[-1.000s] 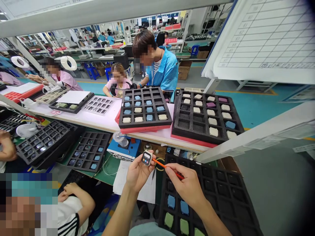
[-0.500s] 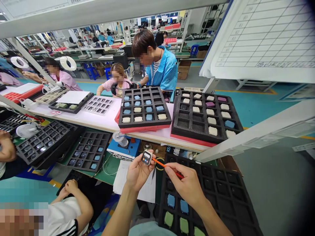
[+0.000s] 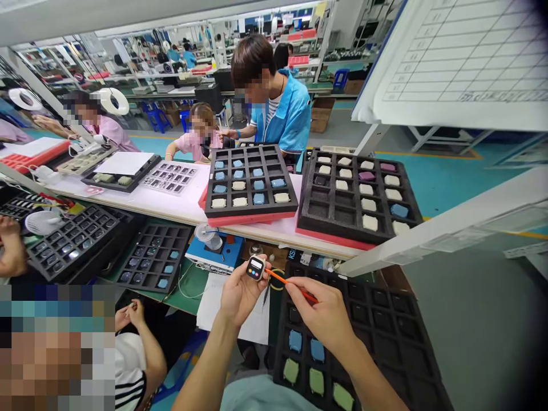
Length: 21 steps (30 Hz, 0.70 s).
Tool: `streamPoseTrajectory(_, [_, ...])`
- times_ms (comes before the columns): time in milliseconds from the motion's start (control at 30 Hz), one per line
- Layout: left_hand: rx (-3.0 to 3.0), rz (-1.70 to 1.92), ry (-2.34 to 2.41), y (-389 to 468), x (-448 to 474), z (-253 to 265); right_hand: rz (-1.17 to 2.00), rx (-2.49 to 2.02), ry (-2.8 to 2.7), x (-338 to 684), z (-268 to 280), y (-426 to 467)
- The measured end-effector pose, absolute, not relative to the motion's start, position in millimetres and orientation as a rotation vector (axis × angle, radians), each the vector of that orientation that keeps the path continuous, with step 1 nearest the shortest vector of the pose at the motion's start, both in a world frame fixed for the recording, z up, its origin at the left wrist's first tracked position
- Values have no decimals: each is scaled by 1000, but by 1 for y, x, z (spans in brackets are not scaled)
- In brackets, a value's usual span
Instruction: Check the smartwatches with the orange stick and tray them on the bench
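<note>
Head view: a crowded assembly bench.
Left hand: the left hand (image 3: 240, 294) pinches a small lit watch body (image 3: 256, 268), raised above the bench.
Right hand: the right hand (image 3: 326, 317) grips an orange stick (image 3: 291, 283), tip at the watch body's edge.
Below: a black foam tray (image 3: 385, 337) holding blue and green units.
Beside: a seated co-worker's arm (image 3: 148, 348).

Small watch-style device (image 3: 256, 268): pale rounded-square casing, dark screen lit with coloured icons, held raised and facing up and toward the camera, pinched at its edges above the workbench. Orange stick tool (image 3: 291, 283): thin, straight, angled slightly downward to the right, its tip touching the device's right edge.
</note>
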<state>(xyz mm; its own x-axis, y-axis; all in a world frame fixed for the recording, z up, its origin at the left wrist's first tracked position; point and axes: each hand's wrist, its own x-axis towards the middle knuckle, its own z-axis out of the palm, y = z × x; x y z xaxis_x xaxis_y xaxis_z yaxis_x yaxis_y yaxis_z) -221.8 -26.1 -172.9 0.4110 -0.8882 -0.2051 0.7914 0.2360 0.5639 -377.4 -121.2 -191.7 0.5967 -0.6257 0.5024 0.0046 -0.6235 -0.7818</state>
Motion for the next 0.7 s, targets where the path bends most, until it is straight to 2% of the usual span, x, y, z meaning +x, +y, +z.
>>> streamPoseTrajectory(467, [827,-1056,-355,-32,-214,-164,-933,-1950,559,-388,-206,-133])
streamPoseTrajectory(600, [1102,-730,-756,-84,-167,-125,-838,-1817,730,-413,-251,-149])
streamPoseTrajectory(700, [1563,-262,-1216,-163,-121,-89,-741,-1721,770,-427,-294,-152])
